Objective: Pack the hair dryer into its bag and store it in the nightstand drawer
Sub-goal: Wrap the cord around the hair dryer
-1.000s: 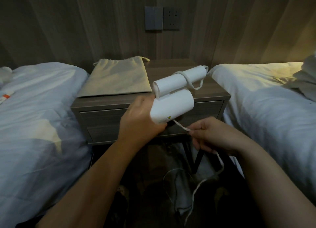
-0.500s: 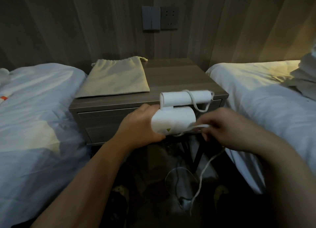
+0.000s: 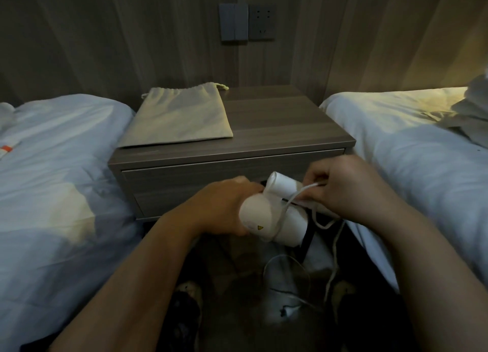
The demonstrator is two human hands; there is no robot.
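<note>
Compared with the frame half a second before, the hair dryer (image 3: pixel 274 219) is seen lowered and turned: its folded handle (image 3: pixel 284 189), earlier level above the barrel, is now tilted away toward the drawer front, and the cord (image 3: pixel 286 206) is now laid across the barrel. The bag has not been moved.

From left to right: a white-covered bed (image 3: pixel 58 182) is shown at the left. The beige drawstring bag (image 3: pixel 179 116) is laid flat on the left half of the nightstand (image 3: pixel 277 124) worktop, its gathered mouth toward the wall, well apart from the dryer. The drawer (image 3: pixel 184 182) below is seen closed. The left hand (image 3: pixel 224 206) is extended forward from a bare forearm and is clamped around the rear end of the white dryer barrel, which is held in the air in front of the drawer. The right hand (image 3: pixel 346 188) is brought in from the right with knuckles up, its fingers pinched together on the cord beside the handle; the slack cord is hung down toward the dim floor. A second bed (image 3: pixel 412 145) is shown at the right. A switch plate and socket (image 3: pixel 247 21) are mounted on the wood-panelled wall above
</note>
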